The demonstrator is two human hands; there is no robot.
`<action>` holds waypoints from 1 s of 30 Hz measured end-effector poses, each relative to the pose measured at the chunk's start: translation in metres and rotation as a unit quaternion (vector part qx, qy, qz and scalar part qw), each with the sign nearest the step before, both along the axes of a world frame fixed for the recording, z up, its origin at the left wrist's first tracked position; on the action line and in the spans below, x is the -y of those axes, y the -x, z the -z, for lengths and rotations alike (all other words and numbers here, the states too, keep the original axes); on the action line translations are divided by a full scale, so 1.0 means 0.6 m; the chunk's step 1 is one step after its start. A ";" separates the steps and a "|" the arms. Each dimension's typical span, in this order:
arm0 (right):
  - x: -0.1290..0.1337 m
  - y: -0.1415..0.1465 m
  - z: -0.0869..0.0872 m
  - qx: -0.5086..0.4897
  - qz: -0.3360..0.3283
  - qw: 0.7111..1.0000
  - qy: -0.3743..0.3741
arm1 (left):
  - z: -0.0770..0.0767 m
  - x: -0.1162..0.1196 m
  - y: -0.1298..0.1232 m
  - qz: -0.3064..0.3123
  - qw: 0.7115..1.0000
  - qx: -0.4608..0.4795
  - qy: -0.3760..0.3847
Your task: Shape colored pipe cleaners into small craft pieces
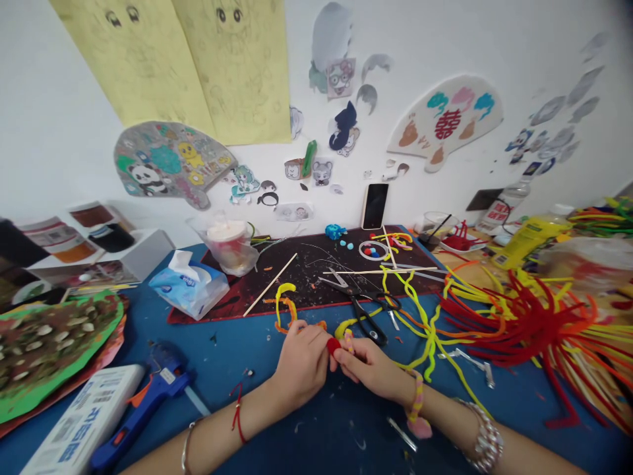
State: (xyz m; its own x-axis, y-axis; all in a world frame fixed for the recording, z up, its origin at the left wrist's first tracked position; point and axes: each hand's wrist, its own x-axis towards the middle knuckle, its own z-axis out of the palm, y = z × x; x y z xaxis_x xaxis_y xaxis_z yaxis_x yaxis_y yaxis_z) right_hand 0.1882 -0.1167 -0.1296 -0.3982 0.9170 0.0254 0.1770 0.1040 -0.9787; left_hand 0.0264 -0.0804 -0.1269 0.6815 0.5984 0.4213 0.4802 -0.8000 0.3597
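At the front middle of the table, my left hand (302,365) and my right hand (372,368) meet, fingers closed. Between their fingertips is a small red fuzzy piece (333,346), which looks like coiled pipe cleaner. A pink-and-yellow twisted pipe cleaner (349,340) sticks up by my right fingers; whether they grip it I cannot tell. Just beyond my left hand lies a bent orange pipe cleaner (285,326) with a yellow one (283,288). Black-handled scissors (363,316) rest partly open behind my right hand.
Left are a blue glue gun (161,389), a white box (89,422) and a tissue pack (190,287). Right lies a heap of red pipe cleaners (534,323) with loose yellow strands (430,330). A dark mat (316,257) holds sticks; a phone (375,206) leans on the wall.
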 end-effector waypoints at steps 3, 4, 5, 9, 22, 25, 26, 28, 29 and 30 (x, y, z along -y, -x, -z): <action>0.001 0.001 -0.002 -0.011 0.023 0.999 -0.019 | -0.003 -0.004 -0.001 0.015 0.996 0.044 0.071; 0.001 0.000 -0.002 -0.026 0.031 0.999 -0.014 | -0.004 -0.005 0.000 0.022 0.993 0.062 0.098; 0.000 -0.001 -0.002 -0.051 0.040 0.998 0.001 | -0.005 -0.005 0.002 0.030 0.989 0.082 0.121; -0.008 -0.009 -0.002 -0.166 0.062 0.981 0.080 | -0.006 -0.001 0.006 0.061 0.969 0.157 0.183; -0.015 -0.015 -0.003 -0.237 0.030 0.953 0.184 | -0.001 -0.005 0.000 0.074 0.922 0.185 0.334; -0.013 -0.015 -0.004 -0.303 0.010 0.924 0.233 | -0.003 -0.004 0.000 0.082 0.919 0.180 0.340; -0.013 -0.016 -0.004 -0.319 0.006 0.916 0.243 | -0.004 -0.004 -0.001 0.087 0.919 0.179 0.340; -0.014 -0.016 -0.003 -0.326 0.002 0.911 0.250 | -0.006 -0.003 -0.002 0.091 0.920 0.177 0.336; -0.015 -0.017 -0.003 -0.319 0.004 0.914 0.249 | -0.006 -0.003 -0.002 0.090 0.922 0.175 0.333; -0.017 -0.017 -0.003 -0.304 0.008 0.921 0.243 | -0.005 -0.003 -0.003 0.088 0.924 0.171 0.330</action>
